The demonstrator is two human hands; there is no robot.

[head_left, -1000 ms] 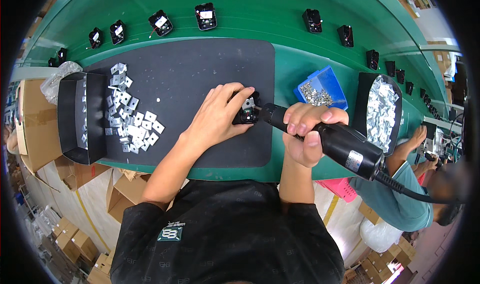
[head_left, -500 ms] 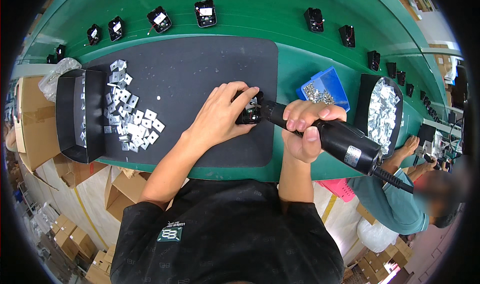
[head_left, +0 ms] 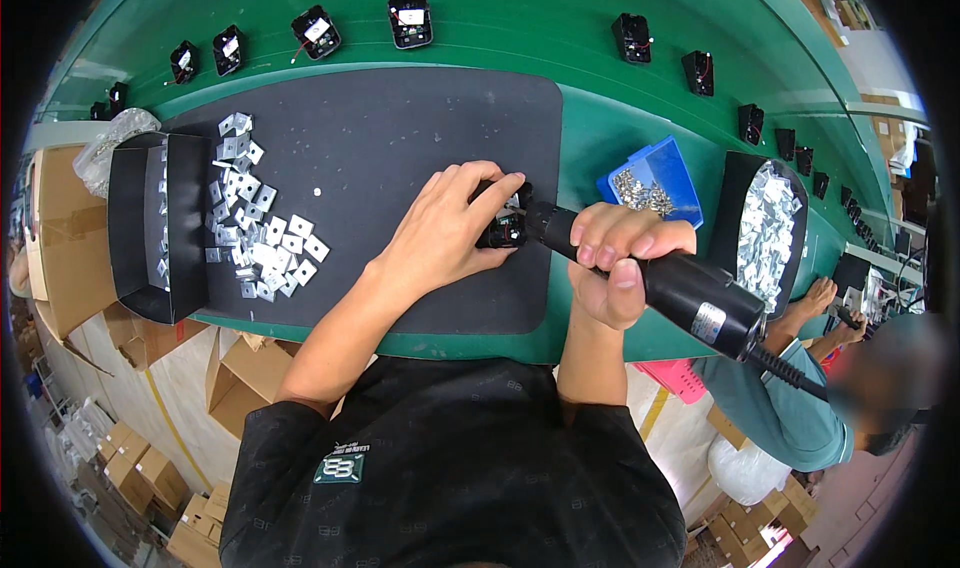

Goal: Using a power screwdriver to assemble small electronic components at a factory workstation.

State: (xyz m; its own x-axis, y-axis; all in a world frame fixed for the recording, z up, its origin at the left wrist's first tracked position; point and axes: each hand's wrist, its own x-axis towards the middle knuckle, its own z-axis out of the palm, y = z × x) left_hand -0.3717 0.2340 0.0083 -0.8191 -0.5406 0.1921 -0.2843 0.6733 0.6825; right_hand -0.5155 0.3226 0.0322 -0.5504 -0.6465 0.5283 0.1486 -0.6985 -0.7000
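Note:
My left hand (head_left: pixel 448 226) grips a small black part (head_left: pixel 503 226) on the black mat (head_left: pixel 400 138). My right hand (head_left: pixel 613 266) is wrapped around a black electric screwdriver (head_left: pixel 690 293), and its tip meets the part. The tool's cable (head_left: pixel 795 378) trails off to the right. A heap of small square metal plates (head_left: pixel 250 218) lies on the mat's left side, apart from both hands.
A black bin (head_left: pixel 140 228) with plates stands at the mat's left edge. A blue tray of screws (head_left: pixel 645 183) sits right of the mat. Several black parts (head_left: pixel 410 20) ride the green belt behind. A co-worker's hand (head_left: pixel 815 303) works beside a second bin (head_left: pixel 765 228).
The screwdriver's rear end has swung a little lower and nearer to me. My left hand stays on the small black part in the same spot.

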